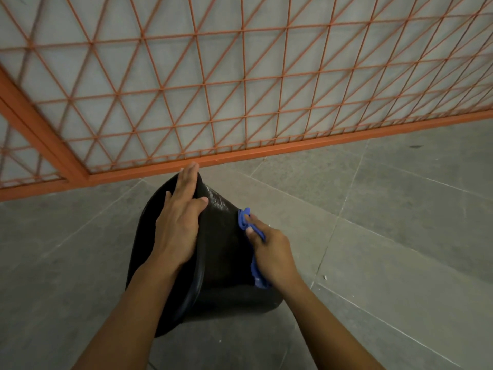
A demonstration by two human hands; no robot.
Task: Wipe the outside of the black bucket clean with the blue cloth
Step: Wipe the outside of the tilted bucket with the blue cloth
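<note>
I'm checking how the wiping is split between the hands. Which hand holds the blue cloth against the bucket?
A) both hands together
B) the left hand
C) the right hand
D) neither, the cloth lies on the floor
C: the right hand grips the blue cloth against the black bucket, while the left hand rests flat on the bucket without any cloth.
</note>
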